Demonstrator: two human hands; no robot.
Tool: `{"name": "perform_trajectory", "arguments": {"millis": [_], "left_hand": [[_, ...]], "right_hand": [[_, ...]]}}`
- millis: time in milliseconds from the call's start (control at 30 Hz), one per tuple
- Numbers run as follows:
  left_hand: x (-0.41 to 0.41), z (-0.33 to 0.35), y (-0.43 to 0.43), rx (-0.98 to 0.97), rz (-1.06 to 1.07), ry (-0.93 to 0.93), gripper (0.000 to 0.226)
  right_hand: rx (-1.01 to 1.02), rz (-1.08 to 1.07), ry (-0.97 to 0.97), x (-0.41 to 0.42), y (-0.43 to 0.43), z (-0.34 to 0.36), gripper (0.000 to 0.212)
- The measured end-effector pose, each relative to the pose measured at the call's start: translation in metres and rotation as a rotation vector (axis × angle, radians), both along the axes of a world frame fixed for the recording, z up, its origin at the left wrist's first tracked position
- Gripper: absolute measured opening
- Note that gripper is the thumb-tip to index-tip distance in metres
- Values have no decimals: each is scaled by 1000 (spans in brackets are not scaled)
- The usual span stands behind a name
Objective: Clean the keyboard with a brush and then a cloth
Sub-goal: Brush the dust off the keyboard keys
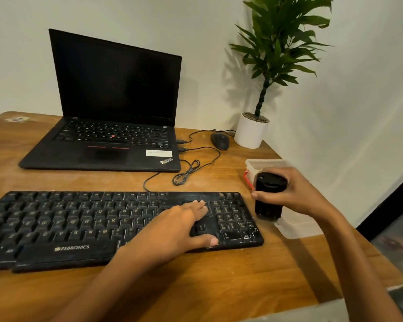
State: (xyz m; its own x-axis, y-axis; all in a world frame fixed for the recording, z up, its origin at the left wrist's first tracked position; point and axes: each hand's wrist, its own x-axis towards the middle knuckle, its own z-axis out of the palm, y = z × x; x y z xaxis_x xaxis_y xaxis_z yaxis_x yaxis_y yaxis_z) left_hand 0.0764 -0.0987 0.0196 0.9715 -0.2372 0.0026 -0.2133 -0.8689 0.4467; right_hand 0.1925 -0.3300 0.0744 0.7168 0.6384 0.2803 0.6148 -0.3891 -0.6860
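A black, dusty Zebronics keyboard (79, 224) lies across the front of the wooden desk (219, 287). My left hand (182, 224) rests flat on its right part, over the arrow and navigation keys, fingers straight. My right hand (293, 194) grips a black cylindrical brush (269, 196) upright, just off the keyboard's right end. The brush's lower end is over a clear plastic box (296, 226). No cloth is in view.
An open black laptop (112, 135) stands behind the keyboard, with cables (189, 173) coiled to its right. A black mouse (219, 141) and a white potted plant (251, 132) sit at the back right. The desk's right edge is close to my right arm.
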Motion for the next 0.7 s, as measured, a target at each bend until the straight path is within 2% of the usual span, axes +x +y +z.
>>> {"name": "perform_trajectory", "arguments": {"millis": [133,200,267,367,433,500,633,700], "left_hand": [[-1,1,-1,15,6,11,80],[-2,2,-1,19,1,14,79],[-2,1,-1,21,-1,8,79],[-1,0,-1,29,-4,14,79],[0,0,0,27,-7,20,79],[1,0,0,23,-10,17,79],[0,0,0,9,-10,8,79],[-1,1,0,6,-13,10,79]], "right_hand": [[141,137,85,-6,13,1,31],[85,200,129,-7,32,-4,31],[45,160,82,0,47,-7,35],[136,67,-32,11,52,0,37],[126,150,14,10,52,0,35],[29,209,70,7,54,-4,36],[94,66,-13,15,52,-4,35],[82,129,29,7,52,-4,33]]}}
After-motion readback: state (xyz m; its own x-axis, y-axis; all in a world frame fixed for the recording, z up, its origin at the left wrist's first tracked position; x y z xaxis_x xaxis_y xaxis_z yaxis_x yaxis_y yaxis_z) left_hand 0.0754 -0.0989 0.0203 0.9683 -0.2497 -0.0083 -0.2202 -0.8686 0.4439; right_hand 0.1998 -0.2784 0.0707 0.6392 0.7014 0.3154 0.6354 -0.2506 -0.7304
